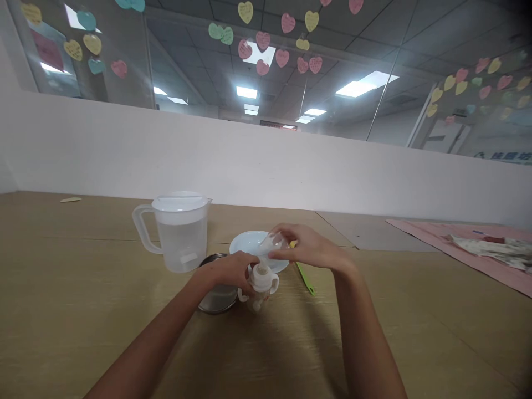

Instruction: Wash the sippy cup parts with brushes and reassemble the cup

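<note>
A baby bottle with a white collar and two side handles stands upright near the middle of the table. My left hand grips it at its left side, fingers wrapped round the handle and collar. Just above the bottle's teat, my right hand holds a clear, dome-shaped cap, tilted, between thumb and fingers. Behind both hands lies a white bowl. A round metal dish sits left of the bottle, partly hidden by my left hand.
A lidded translucent pitcher of water stands at the left. A green-handled tool lies right of the bowl. Farther right, a pink mat bears a crumpled cloth. A white wall rises behind the table.
</note>
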Action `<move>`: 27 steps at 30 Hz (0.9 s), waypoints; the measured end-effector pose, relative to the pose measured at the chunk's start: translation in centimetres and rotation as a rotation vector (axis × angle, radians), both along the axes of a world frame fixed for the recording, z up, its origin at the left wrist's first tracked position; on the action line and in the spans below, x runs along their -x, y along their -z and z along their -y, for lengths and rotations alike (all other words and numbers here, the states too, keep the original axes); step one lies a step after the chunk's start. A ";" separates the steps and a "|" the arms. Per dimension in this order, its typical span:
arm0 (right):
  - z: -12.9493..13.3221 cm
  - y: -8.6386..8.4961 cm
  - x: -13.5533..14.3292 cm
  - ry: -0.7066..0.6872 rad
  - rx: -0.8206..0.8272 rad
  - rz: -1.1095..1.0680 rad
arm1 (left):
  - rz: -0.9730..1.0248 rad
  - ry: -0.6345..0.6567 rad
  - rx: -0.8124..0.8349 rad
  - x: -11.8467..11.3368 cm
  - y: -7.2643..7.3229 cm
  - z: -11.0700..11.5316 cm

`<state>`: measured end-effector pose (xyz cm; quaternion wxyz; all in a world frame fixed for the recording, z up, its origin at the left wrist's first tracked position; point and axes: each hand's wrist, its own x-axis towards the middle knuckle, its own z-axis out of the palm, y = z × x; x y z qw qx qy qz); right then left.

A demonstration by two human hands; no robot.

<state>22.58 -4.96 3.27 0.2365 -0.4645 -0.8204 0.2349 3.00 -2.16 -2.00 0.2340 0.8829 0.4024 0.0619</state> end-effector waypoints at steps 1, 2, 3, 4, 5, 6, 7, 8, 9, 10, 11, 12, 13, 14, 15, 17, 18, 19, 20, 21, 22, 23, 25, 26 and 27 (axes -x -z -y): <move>0.2 -0.2 -0.4 0.031 -0.070 -0.022 | -0.008 -0.005 -0.013 0.0 0.0 0.0; 0.1 -0.1 -0.7 0.060 -0.121 -0.034 | -0.015 -0.008 -0.024 0.0 -0.1 0.0; -0.3 0.1 -0.9 0.086 -0.151 -0.035 | -0.018 -0.009 -0.029 0.1 0.0 0.0; -0.9 0.5 -1.1 0.106 -0.161 -0.025 | -0.016 -0.009 -0.030 0.1 0.0 0.0; -1.7 1.2 -1.1 0.123 -0.161 -0.002 | -0.015 -0.011 -0.026 0.1 0.0 -0.1; -2.7 2.0 -0.9 0.142 -0.146 0.032 | -0.012 -0.012 -0.020 0.1 0.1 -0.1; -3.7 2.8 -0.7 0.159 -0.114 0.075 | -0.011 -0.011 -0.011 0.1 0.1 -0.1; -4.7 3.7 -0.3 0.162 -0.067 0.135 | -0.012 -0.011 -0.001 0.1 0.1 -0.1; -5.6 4.6 0.1 0.139 -0.009 0.200 | -0.014 -0.014 0.007 0.1 0.2 -0.1; -6.4 5.5 0.5 0.109 0.047 0.250 | -0.017 -0.020 0.011 0.1 0.2 -0.1; -7.0 6.2 0.9 0.081 0.086 0.276 | -0.020 -0.027 0.012 0.1 0.2 -0.1; -7.5 6.8 1.3 0.061 0.111 0.293 | -0.022 -0.033 0.011 0.1 0.2 -0.1; -7.8 7.4 1.5 0.050 0.123 0.308 | -0.024 -0.037 0.008 0.1 0.2 -0.1; -8.1 7.8 1.7 0.041 0.131 0.320 | -0.022 -0.037 0.004 0.1 0.1 -0.1; -8.2 8.2 1.9 0.036 0.140 0.332 | -0.014 -0.030 0.004 0.1 0.1 0.0; -8.3 8.5 1.9 0.024 0.172 0.356 | 0.004 -0.008 0.014 0.1 0.0 0.0; -8.4 8.6 1.9 0.020 0.183 0.363 | 0.014 0.002 0.020 0.1 0.0 0.0; -8.3 8.4 1.8 0.023 0.179 0.359 | 0.021 0.010 0.024 0.1 0.0 0.0; -8.2 8.2 1.7 0.033 0.160 0.341 | 0.021 0.014 0.024 0.1 -0.1 0.0; -8.0 7.8 1.6 0.049 0.131 0.311 | 0.016 0.013 0.020 0.1 -0.1 0.0; -7.6 7.2 1.6 0.071 0.103 0.269 | 0.007 0.009 0.014 0.1 -0.1 -0.1; -7.1 6.5 1.6 0.082 0.089 0.221 | 0.002 0.006 0.010 0.1 -0.1 -0.1; -5.8 5.1 1.7 0.069 0.173 0.140 | 0.008 0.010 0.013 0.2 0.0 -0.1; -5.0 4.4 1.8 0.034 0.242 0.109 | 0.019 0.015 0.022 0.2 0.1 -0.2; -4.2 3.8 2.0 -0.021 0.292 0.102 | 0.032 0.021 0.032 0.2 0.2 -0.2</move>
